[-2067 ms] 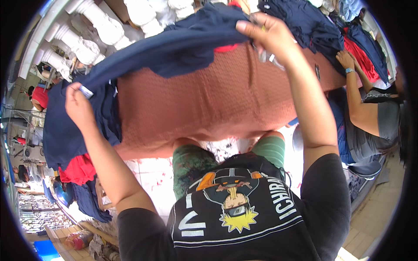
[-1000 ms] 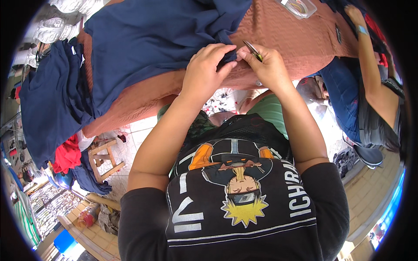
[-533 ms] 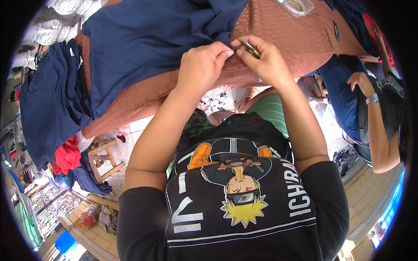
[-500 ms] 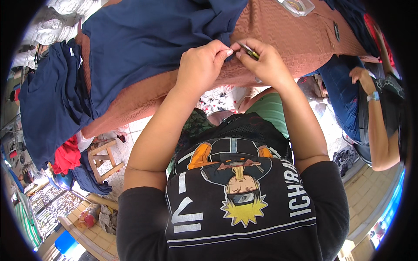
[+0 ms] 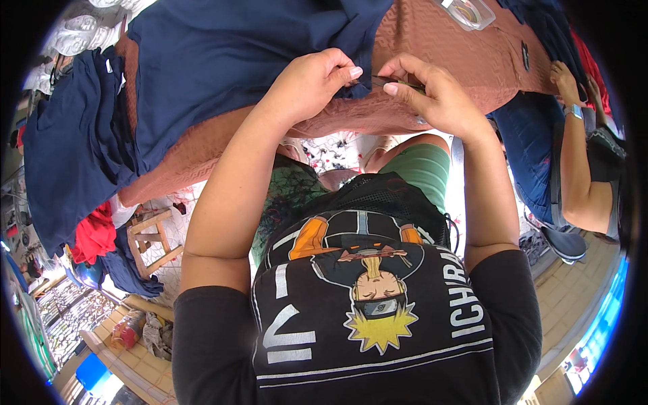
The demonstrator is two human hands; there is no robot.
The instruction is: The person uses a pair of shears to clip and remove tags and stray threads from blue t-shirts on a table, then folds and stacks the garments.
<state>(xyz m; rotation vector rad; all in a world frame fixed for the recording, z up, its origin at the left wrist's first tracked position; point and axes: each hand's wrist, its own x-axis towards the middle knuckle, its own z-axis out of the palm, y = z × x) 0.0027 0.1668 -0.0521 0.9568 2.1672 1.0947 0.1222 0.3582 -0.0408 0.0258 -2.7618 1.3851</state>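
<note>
**Slim snips [image 5: 383, 80] beside the edge of a navy garment [image 5: 236, 67]**

Nearest, the left hand [image 5: 312, 84] is pinching the garment's near right corner between thumb and forefinger. Just right, the right hand [image 5: 437, 98] is gripping the apparent snips between thumb and fingers, tips pointing left; whether they are touching fabric is too small to tell. With the points lying this close, a slip could be nicking the garment or a fingertip. The garment is covering the left of the rust-brown tablecloth [image 5: 449, 48], its near left side drooping; that weight could be tugging the corner loose. Farther right, a clear plastic container [image 5: 467, 13] is sitting.
</note>
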